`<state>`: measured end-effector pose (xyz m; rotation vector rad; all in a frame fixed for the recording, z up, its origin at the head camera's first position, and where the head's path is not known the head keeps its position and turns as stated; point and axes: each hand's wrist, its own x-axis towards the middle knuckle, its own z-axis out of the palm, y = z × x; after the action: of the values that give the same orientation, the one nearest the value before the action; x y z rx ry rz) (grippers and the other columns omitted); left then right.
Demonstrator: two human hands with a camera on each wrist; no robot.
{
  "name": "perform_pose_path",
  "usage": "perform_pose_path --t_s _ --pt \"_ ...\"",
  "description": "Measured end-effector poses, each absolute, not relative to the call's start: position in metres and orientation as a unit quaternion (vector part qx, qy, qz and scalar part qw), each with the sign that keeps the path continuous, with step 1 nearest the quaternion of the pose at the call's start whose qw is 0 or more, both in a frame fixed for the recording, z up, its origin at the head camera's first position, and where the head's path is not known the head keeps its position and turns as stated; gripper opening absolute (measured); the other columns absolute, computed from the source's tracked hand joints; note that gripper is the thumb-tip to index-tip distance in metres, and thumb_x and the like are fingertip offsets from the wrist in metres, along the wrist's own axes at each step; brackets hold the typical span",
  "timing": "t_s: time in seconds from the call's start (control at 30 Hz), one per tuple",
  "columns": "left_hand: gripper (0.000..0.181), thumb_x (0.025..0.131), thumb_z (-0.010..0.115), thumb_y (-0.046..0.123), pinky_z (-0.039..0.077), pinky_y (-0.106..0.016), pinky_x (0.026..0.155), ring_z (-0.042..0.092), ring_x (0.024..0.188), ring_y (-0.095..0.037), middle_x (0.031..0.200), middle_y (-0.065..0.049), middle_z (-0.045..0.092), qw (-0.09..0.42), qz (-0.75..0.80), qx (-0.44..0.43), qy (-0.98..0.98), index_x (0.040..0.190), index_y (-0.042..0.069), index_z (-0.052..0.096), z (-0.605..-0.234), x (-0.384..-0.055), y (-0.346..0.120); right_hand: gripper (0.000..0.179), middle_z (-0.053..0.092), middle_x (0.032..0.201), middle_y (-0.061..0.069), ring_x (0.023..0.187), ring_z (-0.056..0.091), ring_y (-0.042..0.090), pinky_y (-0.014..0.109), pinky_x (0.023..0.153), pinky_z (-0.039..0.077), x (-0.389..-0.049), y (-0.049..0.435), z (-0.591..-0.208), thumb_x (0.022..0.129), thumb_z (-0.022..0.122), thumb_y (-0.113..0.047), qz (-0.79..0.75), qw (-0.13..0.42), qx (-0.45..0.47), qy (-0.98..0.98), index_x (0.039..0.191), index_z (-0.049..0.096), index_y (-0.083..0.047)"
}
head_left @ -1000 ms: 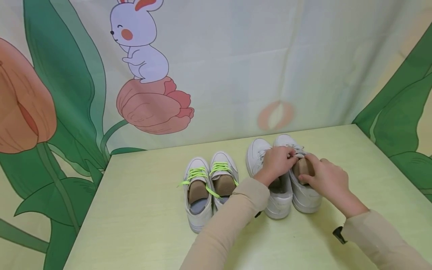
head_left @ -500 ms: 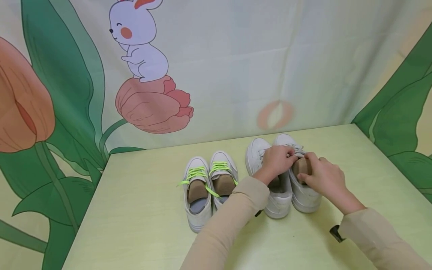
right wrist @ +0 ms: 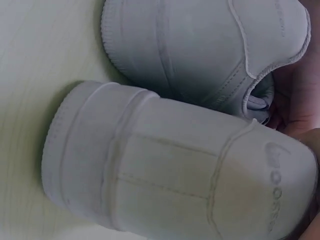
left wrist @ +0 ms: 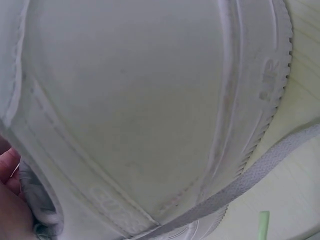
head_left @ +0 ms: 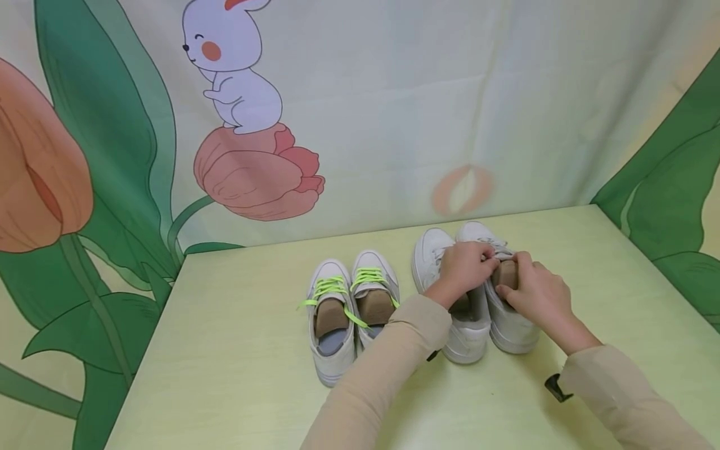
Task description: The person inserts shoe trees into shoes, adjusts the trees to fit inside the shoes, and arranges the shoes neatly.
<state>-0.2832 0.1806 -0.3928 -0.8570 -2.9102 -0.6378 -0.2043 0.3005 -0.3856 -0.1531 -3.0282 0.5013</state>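
Note:
Two white sneakers with pale laces stand side by side at the right. My left hand (head_left: pixel 464 267) reaches over the left sneaker (head_left: pixel 432 257) and pinches at the pale shoelace (head_left: pixel 500 252) of the right sneaker (head_left: pixel 514 335). My right hand (head_left: pixel 541 291) grips that sneaker's right collar, thumb at the opening, fingers along the outer side; its fingertips are partly hidden. In the left wrist view, a white sneaker side (left wrist: pixel 135 110) with a loose lace (left wrist: pixel 240 186) fills most of the picture, fingers (left wrist: pixel 9 167) at the edge. The right wrist view shows a sneaker heel (right wrist: pixel 165 170) up close.
A second pair, a left sneaker (head_left: pixel 332 365) and a right sneaker (head_left: pixel 375 261) with neon-green laces, stands to the left, partly behind my left sleeve (head_left: pixel 388 369). All stand on a pale yellow-green table (head_left: pixel 225 350). A printed curtain (head_left: pixel 365 112) hangs behind it.
My right hand has shifted slightly left and away from me along the right sneaker's collar. The left hand stays at the lace, and the shoes keep their places.

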Motion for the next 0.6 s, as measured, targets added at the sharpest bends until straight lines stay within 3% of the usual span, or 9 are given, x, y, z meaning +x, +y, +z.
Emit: perform_pose_path --t_s 0.17,0.33,0.6 --pt "0.014 0.085 0.054 0.037 0.034 -0.019 0.056 0.050 0.062 -0.005 0.067 0.014 0.057 0.021 -0.205 -0.278 -0.938 0.077 0.028 0.061 -0.3919 -0.2827 0.1802 0.055 0.058 0.092 0.026 0.074 0.056 0.039 0.043 0.051 0.040 -0.2038 0.2993 -0.3845 0.077 0.064 -0.027 0.155 0.038 -0.042 -0.986 0.114 0.039 0.003" --pt "0.015 0.085 0.053 0.038 0.034 -0.019 0.057 0.049 0.062 -0.006 0.065 0.014 0.055 0.019 -0.201 -0.277 -0.939 0.078 0.028 0.061 -0.3918 -0.2821 0.1806 0.045 0.059 0.075 0.018 0.061 0.055 0.032 0.038 0.044 0.036 -0.2040 0.2971 -0.3840 0.076 0.066 -0.023 0.139 0.055 -0.025 -0.988 0.101 0.040 0.002" --pt "0.013 0.085 0.053 0.038 0.035 -0.019 0.059 0.050 0.063 -0.005 0.068 0.016 0.056 0.027 -0.190 -0.277 -0.942 0.081 0.030 0.062 -0.3910 -0.2816 0.1805 0.038 0.055 0.062 0.013 0.052 0.052 0.031 0.039 0.042 0.035 -0.2076 0.2938 -0.3840 0.075 0.067 -0.020 0.108 0.062 -0.001 -0.992 0.088 0.038 -0.001"
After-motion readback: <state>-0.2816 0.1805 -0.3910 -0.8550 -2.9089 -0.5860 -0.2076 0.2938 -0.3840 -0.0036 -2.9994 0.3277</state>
